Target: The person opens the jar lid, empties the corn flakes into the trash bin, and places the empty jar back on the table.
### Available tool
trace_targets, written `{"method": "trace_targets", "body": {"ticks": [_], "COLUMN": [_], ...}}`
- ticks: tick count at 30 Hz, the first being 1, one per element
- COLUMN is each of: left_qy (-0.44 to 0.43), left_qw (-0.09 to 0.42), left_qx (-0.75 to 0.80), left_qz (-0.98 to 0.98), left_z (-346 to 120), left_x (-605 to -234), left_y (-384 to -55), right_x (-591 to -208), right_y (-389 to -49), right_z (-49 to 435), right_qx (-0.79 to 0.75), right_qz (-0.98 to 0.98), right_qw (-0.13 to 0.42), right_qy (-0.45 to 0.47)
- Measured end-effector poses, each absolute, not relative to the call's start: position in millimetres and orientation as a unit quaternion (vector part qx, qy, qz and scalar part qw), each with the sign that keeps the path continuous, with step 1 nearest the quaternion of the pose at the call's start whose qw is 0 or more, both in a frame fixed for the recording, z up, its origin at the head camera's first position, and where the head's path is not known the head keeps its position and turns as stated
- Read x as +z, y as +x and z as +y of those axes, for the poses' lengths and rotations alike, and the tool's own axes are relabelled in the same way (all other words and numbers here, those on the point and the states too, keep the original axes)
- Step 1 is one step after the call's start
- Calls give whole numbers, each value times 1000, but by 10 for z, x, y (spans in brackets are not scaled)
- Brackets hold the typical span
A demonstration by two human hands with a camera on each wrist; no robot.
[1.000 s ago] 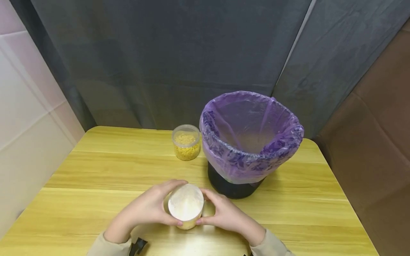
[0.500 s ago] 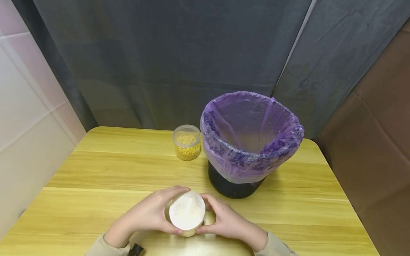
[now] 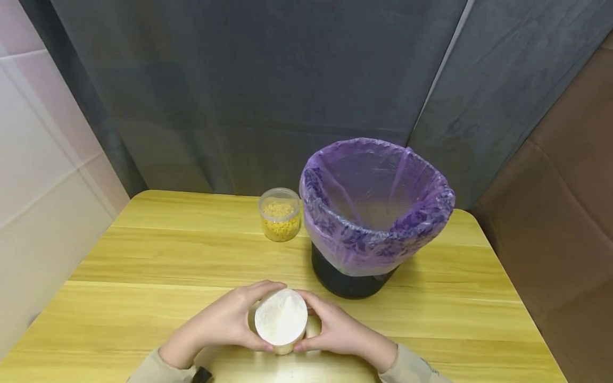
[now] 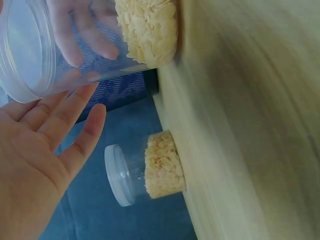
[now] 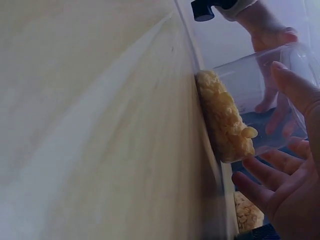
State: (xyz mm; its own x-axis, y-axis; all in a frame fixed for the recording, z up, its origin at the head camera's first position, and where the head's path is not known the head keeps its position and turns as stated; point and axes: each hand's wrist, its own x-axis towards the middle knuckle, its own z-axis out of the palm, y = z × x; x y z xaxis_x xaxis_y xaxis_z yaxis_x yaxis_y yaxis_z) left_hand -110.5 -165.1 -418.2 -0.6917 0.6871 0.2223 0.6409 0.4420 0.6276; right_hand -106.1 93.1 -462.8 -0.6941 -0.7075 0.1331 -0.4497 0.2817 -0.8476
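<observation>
Near the front middle of the table stands a clear plastic jar [image 3: 281, 317], its round top looking whitish in the head view. Pale yellow flakes [image 4: 150, 32] fill its lower part; its base is right at the tabletop in the left wrist view. My left hand [image 3: 230, 320] holds the jar from the left, thumb at the near side and fingers round the far side. From the right, my right hand [image 3: 337, 327] grips it the same way. In the right wrist view the jar wall [image 5: 245, 75] is see-through, and part of the left hand shows behind it.
A second clear jar [image 3: 280, 215] with yellow flakes stands farther back on the wooden table [image 3: 158, 255]. Right beside it is a black bin [image 3: 351, 282] lined with a purple plastic bag [image 3: 378, 247]. A grey curtain [image 3: 239, 96] hangs behind the table.
Both hands have moved slightly toward the person with the jar between them, mostly in the first half second. The second jar and the bin have stayed in place.
</observation>
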Motion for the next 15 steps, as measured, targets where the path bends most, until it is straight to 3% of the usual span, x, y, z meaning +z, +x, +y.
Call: {"method": "trace_targets", "body": {"ticks": [15], "left_qy": [392], "left_qw": [45], "left_qx": [300], "left_qz": [869], "left_z": [-1664], "left_x": [-4107], "left_y": [-1145], "right_x": [-4648], "right_y": [-1089], "right_z": [919], "right_qx": [-463], "right_qz": [805], "right_qw": [146], "right_qy": [-341]}}
